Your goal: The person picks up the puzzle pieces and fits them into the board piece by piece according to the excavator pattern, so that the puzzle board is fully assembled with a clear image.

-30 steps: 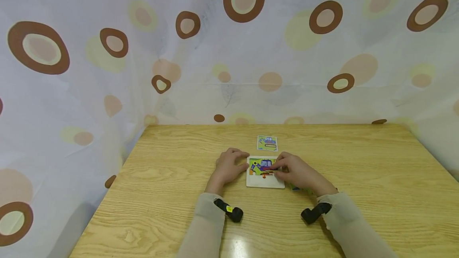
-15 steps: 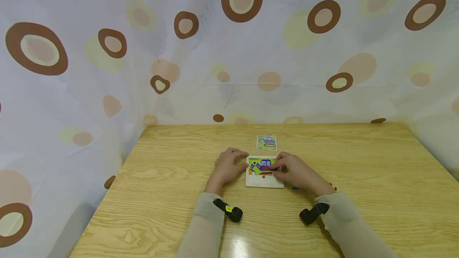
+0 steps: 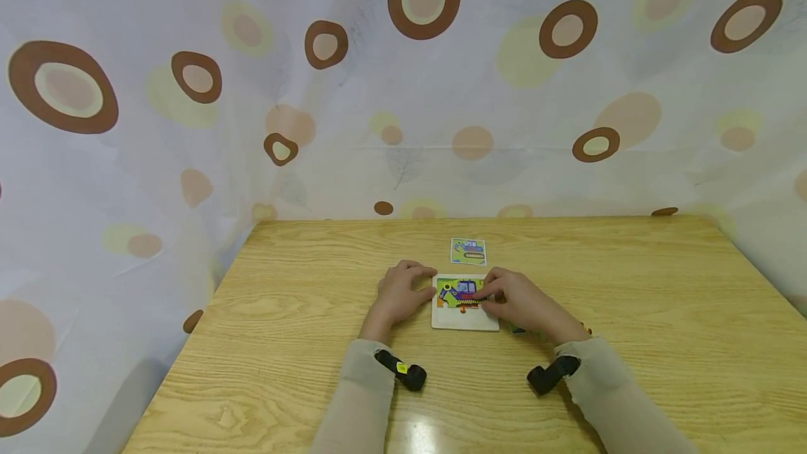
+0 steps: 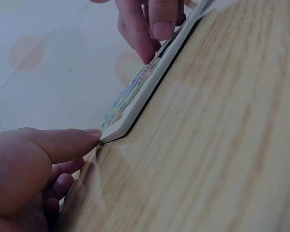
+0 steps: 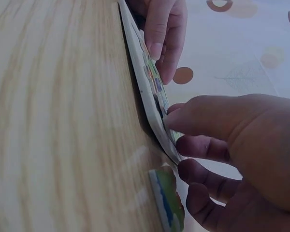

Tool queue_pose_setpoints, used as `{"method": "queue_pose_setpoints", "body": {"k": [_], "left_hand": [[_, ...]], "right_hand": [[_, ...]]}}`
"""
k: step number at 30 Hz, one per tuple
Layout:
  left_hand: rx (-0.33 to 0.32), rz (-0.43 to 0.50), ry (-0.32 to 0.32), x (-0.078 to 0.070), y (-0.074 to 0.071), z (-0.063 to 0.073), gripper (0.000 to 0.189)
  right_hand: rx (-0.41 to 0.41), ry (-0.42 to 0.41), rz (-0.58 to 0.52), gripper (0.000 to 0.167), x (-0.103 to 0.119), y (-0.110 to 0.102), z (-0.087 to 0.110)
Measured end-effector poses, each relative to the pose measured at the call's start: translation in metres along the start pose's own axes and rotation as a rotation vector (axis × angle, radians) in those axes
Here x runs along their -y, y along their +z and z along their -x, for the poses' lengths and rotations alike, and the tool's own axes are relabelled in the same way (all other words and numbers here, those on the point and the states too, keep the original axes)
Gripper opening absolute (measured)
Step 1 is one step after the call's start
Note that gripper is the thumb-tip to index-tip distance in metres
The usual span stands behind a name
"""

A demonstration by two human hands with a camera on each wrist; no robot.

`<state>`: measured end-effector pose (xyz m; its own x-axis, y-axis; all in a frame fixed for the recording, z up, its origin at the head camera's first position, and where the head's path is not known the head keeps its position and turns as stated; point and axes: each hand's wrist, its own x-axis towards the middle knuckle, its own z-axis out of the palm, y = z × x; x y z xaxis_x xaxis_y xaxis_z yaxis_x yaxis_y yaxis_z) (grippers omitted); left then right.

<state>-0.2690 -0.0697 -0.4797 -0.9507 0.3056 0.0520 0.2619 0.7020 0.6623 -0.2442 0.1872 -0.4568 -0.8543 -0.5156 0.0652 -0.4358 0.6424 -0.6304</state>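
A white-framed jigsaw board [image 3: 465,321] lies on the table, its upper part filled with pieces that picture a blue excavator on green. My left hand [image 3: 401,293] touches the board's left side with thumb and index finger; in the left wrist view the thumb [image 4: 70,143] lies straight against the frame's corner. My right hand [image 3: 520,300] reaches over the right part of the board. Its thumb and index finger pinch at a puzzle piece there, mostly hidden by the fingers. The lower strip of the board shows bare white, with an orange tab jutting into it.
Behind the board lies a small picture card [image 3: 468,251] with the same excavator. A loose green and blue puzzle piece [image 5: 168,198] sits beside the board under my right hand. The wooden table [image 3: 302,314] meets a patterned sheet [image 3: 353,160] at the back.
Both hands stay almost where they were on the board. The whole view has shifted very slightly; the pieces look the same.
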Motion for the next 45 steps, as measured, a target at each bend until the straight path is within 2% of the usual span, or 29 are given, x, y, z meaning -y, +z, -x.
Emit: {"method": "queue_pose_setpoints", "body": {"k": [17, 24, 29, 35, 42, 45], "left_hand": [[-0.004, -0.001, -0.004, -0.001, 0.0, 0.001, 0.034], [-0.008, -0.001, 0.0, 0.0, 0.0, 0.0, 0.034], [-0.012, 0.0, 0.012, 0.002, 0.001, 0.0, 0.033], [-0.01, 0.001, 0.009, 0.003, 0.002, -0.001, 0.034], [-0.005, -0.007, 0.0, 0.003, 0.002, -0.002, 0.035], [-0.007, -0.004, -0.002, 0.002, 0.002, -0.001, 0.035]], "right_hand": [[-0.012, 0.012, -0.023, 0.018, 0.001, 0.0, 0.0], [0.019, 0.022, -0.043, 0.017, 0.002, -0.003, 0.001], [0.037, 0.004, -0.05, 0.018, 0.001, -0.007, 0.002], [0.01, -0.021, -0.034, 0.018, -0.002, -0.015, 0.004], [0.002, 0.049, -0.033, 0.02, 0.0, -0.027, 0.01], [-0.002, 0.046, -0.021, 0.02, -0.002, -0.03, 0.011]]}}
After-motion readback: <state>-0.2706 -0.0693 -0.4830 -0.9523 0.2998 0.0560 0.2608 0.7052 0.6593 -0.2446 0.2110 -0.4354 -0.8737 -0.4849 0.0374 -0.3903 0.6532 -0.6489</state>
